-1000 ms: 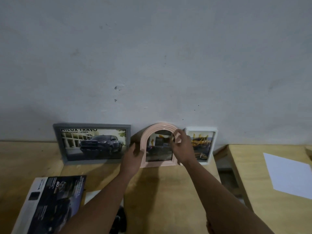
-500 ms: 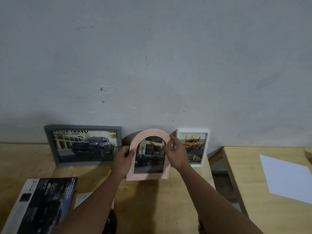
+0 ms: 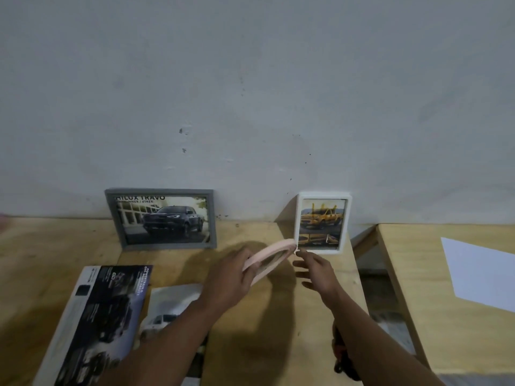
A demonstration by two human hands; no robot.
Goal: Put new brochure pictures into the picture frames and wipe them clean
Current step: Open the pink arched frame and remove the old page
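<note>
My left hand (image 3: 229, 280) grips the pink arched frame (image 3: 269, 257), fingers curled round its near-left edge. The frame is tilted almost flat, its arched top pointing far-right twd the white frame (image 3: 322, 222); its picture side is hard to make out from this angle. My right hand (image 3: 317, 270) hovers just right of the pink frame w/ fingers spread & relaxed, holding nothing; can't tell if a fingertip touches the frame's rim.

Both hands are over a wooden table (image 3: 250, 330) that runs to a pale grey wall (image 3: 250, 93) at the far side. Leaning on that wall, far left: a grey landscape frame (image 3: 161, 218) w/ a pic of a dark pickup & the words "HILUX TRAVO". Far right, just past the pink frame's tip: the white frame, upright, portrait, w/ a pic of a yellow pickup.

Near left on the table: an open car brochure (image 3: 97, 321), dark pages. Just right of it, partly under my left forearm, a loose brochure page (image 3: 170, 305) showing a white vehicle.

To the right, across a gap, a 2nd wooden table (image 3: 418, 302) w/ a white sheet of paper (image 3: 482, 274) lying flat.
</note>
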